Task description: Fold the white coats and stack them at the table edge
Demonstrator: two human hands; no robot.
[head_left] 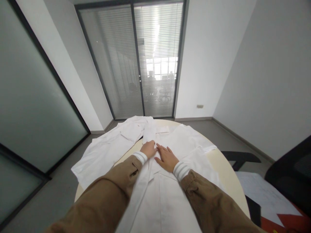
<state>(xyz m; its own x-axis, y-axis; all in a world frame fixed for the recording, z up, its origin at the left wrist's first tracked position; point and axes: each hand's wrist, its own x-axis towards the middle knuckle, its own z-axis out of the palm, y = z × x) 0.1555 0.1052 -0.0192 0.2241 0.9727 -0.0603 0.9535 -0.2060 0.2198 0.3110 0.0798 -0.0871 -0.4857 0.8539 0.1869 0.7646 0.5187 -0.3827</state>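
Observation:
A long white coat (167, 200) lies spread over a round cream table, its lower part running toward me past the near edge. My left hand (149, 149) is closed on the coat's front edge near the middle, fingertips pinching the cloth. Just right of it, my right hand (168, 158) rests on the fabric with fingers stretched out and thumb apart, its fingertips close to the left hand's. One white panel of cloth (104, 145) fans out to the left, and another (191, 139) lies to the right with creases. The cloth between my fingertips is partly hidden.
Bare rim of the table (232, 181) shows at the right. Beside it stand a black chair (291, 171) with an armrest (243, 156) and papers (264, 191) over something red. Glass doors with blinds (157, 64) close off the far side.

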